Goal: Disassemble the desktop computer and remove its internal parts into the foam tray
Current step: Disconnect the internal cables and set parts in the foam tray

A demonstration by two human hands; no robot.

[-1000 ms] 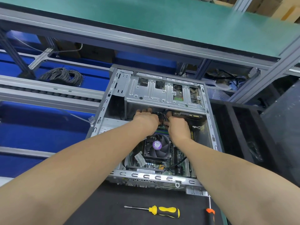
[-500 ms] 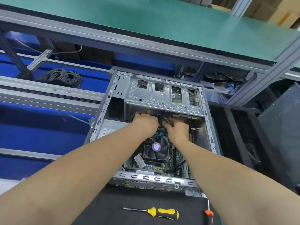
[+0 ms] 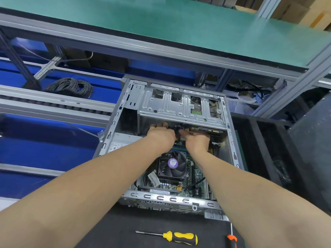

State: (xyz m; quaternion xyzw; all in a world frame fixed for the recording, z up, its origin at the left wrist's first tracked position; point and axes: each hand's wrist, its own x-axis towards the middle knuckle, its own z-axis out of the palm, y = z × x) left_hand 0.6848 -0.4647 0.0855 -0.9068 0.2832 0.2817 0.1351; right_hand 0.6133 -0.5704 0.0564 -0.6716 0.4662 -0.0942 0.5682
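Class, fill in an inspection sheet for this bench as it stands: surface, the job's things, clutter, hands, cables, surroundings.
Surface: black mat, with the computer case lying open on it.
Job's things: CPU fan and motherboard mounted in the case; drive cage in place; black foam tray right of the case.
Clutter: yellow screwdriver and orange-handled tool lying in front of the case.
Hands: left hand and right hand inside the case, both gripping the cable bundle.
Cables: the black bundle sits just below the drive cage; grey wire coil on the blue surface, left.
Surroundings: green shelf overhead; cardboard boxes behind.
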